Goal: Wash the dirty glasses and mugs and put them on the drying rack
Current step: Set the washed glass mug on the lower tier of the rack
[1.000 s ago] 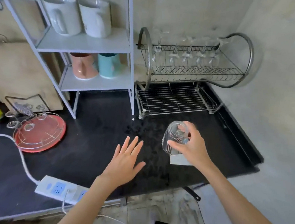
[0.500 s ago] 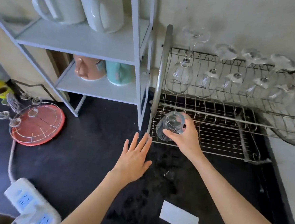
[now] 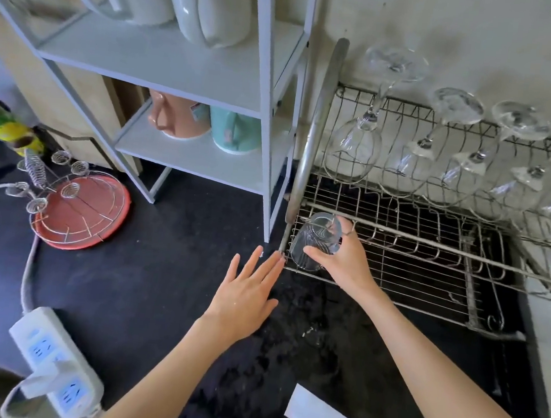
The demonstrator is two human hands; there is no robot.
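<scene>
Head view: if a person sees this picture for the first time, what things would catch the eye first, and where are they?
First, the right hand holding a clear tumbler upside down at the front left corner of the wire drying rack. Next, the row of wine glasses hanging bowl-down on the rack's upper tier. Then the open left hand over the black counter, fingertips at the rack's corner.

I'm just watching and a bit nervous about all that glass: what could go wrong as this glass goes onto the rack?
Two things, I think. The right hand holds the glass upside down at the very front left corner of the drying rack; set too near that edge, it might tip onto the counter. The wine glasses hang just above, so lifting the hand carelessly could knock one.
</scene>
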